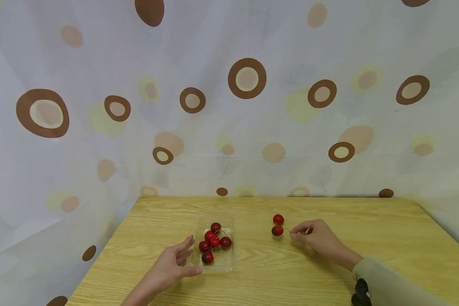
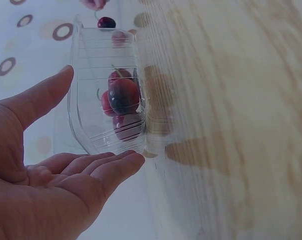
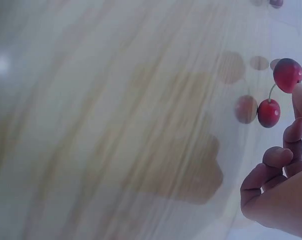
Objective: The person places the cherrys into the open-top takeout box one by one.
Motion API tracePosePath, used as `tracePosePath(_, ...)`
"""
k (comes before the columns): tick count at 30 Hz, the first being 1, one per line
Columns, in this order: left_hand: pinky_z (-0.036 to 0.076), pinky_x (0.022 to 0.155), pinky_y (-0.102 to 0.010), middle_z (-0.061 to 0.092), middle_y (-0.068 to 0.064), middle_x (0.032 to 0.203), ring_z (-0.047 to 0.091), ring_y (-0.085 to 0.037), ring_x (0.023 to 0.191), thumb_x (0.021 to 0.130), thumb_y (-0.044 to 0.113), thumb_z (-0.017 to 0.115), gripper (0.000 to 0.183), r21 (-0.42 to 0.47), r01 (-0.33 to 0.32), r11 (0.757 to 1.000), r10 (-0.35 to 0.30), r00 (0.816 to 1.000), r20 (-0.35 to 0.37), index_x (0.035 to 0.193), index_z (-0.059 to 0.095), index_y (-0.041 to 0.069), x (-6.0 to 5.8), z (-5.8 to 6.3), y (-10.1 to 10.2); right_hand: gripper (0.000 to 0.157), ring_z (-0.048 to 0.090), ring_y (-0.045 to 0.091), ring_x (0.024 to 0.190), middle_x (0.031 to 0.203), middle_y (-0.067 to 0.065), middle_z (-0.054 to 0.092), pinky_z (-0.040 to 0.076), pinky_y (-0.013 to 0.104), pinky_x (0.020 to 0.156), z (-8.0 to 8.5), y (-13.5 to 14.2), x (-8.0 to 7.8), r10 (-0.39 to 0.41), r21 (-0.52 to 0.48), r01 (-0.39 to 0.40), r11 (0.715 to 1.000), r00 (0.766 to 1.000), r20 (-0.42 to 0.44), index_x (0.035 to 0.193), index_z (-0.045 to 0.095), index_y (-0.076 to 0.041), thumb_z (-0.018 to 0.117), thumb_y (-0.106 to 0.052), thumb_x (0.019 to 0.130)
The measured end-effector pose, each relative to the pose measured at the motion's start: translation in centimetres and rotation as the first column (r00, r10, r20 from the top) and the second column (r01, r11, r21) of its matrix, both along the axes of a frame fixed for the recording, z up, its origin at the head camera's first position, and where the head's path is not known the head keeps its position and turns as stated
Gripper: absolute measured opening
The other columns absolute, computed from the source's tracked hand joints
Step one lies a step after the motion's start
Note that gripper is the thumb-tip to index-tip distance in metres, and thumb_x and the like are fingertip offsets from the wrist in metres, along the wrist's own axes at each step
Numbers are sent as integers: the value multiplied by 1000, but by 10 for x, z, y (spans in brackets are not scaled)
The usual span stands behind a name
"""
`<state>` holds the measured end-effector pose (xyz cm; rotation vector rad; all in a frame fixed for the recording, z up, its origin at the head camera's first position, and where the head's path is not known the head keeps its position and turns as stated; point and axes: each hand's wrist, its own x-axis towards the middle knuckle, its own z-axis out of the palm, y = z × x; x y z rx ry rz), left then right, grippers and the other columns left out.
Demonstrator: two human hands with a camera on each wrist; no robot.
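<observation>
My right hand (image 1: pixel 321 240) pinches the thin stem of a dark red cherry (image 1: pixel 277 230) between thumb and fingertips. In the right wrist view this cherry (image 3: pixel 288 75) hangs just off the thumb tip, above the table's surface. A second red cherry (image 1: pixel 278 219) with a stem lies on the table just behind it. To the left stands a clear plastic box (image 1: pixel 225 257) with several red cherries (image 1: pixel 215 242) inside, some with stems. My left hand (image 1: pixel 168 267) is beside the box's near left corner, thumb and fingers spread and extended, fingertips right at the wall (image 2: pixel 110 145).
The wood-grain table (image 1: pixel 260 280) carries the box and the cherries. Behind it hangs a pale curtain (image 1: pixel 206 51) with brown and yellow circles, which also runs down the left side. A beige sleeve (image 1: pixel 394 280) with a black wrist device (image 1: pixel 361 293) covers the right forearm.
</observation>
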<state>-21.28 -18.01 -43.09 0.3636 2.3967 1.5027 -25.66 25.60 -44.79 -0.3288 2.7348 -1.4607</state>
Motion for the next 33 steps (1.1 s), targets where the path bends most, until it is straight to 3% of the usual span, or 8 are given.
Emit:
tracePosePath(9, 45, 113, -53, 29, -31, 164, 37, -53, 145, 91, 24, 86, 100, -5, 6, 1000, -6, 1000, 17, 163, 23, -9, 0, -1, -1, 25, 49, 22, 73, 94, 7, 69, 43, 34, 60, 10, -11, 1, -17, -59, 21, 998, 998, 67, 110, 81, -1, 79, -24, 97)
tracePosePath(18, 42, 114, -57, 28, -31, 165, 36, -53, 146, 92, 20, 86, 99, 17, 0, 1000, -1, 1000, 14, 163, 23, -9, 1, 0, -1, 26, 54, 25, 79, 96, 6, 68, 50, 37, 66, 22, -23, -1, -5, -67, 7, 998, 1000, 27, 111, 80, -2, 79, -25, 98)
tracePosePath(26, 43, 113, -57, 28, -31, 165, 37, -53, 146, 92, 20, 86, 98, 8, 6, 1000, -6, 1000, 7, 162, 23, -9, 0, 1, -1, 25, 52, 25, 75, 93, 6, 67, 48, 35, 64, 29, -34, -4, 35, -91, -36, 995, 999, -7, 112, 79, -1, 77, -22, 99)
tracePosePath(33, 43, 113, -57, 28, -30, 165, 37, -53, 146, 92, 20, 86, 99, 1, 0, 1000, 0, 1000, 13, 163, 24, -9, -1, 2, 0, 24, 57, 36, 81, 95, 7, 69, 53, 45, 72, 36, -48, -6, 73, -119, -74, 990, 997, -18, 112, 79, 1, 77, -20, 100)
